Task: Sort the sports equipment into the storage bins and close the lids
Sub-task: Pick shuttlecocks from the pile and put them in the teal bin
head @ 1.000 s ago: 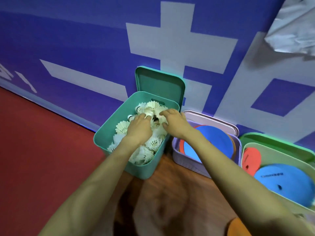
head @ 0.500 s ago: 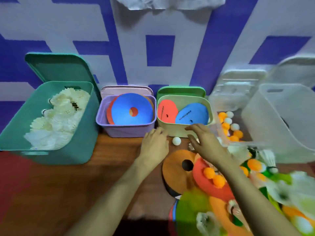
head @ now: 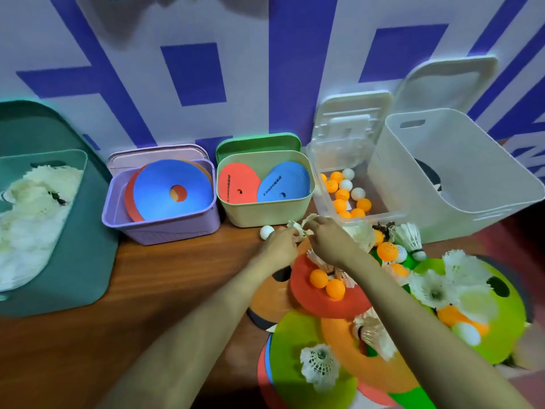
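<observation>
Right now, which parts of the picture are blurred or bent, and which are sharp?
Head view: the purple bin in the middle is sharp; the teal bin at left and the green disc at lower right are smeared; the wide lens tilts the white bin outward; no strong glare.

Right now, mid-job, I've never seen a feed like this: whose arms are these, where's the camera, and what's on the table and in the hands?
No machine here: these are a person's bare arms, filmed by one wide-angle camera worn on their head, looking down. The left hand and right hand meet over the wooden table, both pinching white shuttlecocks. By the wall stand open bins: a teal bin of more shuttlecocks, a purple bin and a green bin with flat discs, a clear box of ping-pong balls, a white bin. Nearer lies a mixed pile of discs, balls and shuttlecocks.
</observation>
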`<control>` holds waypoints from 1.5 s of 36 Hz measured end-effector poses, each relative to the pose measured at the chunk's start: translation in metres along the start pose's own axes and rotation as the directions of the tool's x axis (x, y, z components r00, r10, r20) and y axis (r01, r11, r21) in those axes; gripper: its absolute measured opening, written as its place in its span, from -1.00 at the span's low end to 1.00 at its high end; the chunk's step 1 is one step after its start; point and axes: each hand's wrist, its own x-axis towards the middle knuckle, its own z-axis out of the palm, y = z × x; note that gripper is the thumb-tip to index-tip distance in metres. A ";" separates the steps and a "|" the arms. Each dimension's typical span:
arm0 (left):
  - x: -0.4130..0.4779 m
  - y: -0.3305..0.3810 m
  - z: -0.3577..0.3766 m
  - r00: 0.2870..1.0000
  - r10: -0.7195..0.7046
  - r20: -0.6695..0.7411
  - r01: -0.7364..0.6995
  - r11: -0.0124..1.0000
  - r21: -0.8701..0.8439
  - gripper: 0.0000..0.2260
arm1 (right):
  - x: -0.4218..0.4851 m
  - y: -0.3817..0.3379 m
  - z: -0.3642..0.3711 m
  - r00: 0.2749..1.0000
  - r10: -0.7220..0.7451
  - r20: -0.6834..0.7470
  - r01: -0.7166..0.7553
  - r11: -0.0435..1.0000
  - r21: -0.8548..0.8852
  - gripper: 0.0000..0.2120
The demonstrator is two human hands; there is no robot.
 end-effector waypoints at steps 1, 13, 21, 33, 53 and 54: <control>0.006 0.001 -0.001 1.000 -0.006 0.011 0.006 1.000 -0.015 -0.70 | 0.006 -0.001 0.001 1.000 0.021 0.016 -0.021 1.000 0.004 -0.63; 0.042 -0.006 0.007 0.984 -0.087 0.156 0.121 0.967 -0.225 -0.77 | 0.064 -0.008 0.008 0.914 0.269 0.302 -0.240 0.962 -0.129 -0.55; 0.030 -0.030 0.006 0.993 -0.118 0.023 0.120 0.965 -0.233 -0.81 | 0.072 -0.009 0.010 0.928 0.279 0.249 -0.279 0.960 -0.038 -0.74; -0.019 -0.062 -0.015 0.885 -0.142 -0.444 0.047 0.975 -0.217 -0.93 | 0.048 -0.030 0.001 0.970 0.241 -0.043 -0.234 0.964 0.122 -0.73; -0.131 -0.138 -0.129 0.280 0.096 -0.955 -0.168 0.985 0.050 -0.80 | 0.052 -0.203 -0.036 0.645 -0.503 -0.575 0.651 0.755 0.070 -0.83; -0.137 -0.146 -0.139 0.250 0.095 -0.964 -0.146 0.988 0.060 -0.79 | 0.057 -0.215 -0.035 0.627 -0.514 -0.586 0.672 0.737 0.073 -0.83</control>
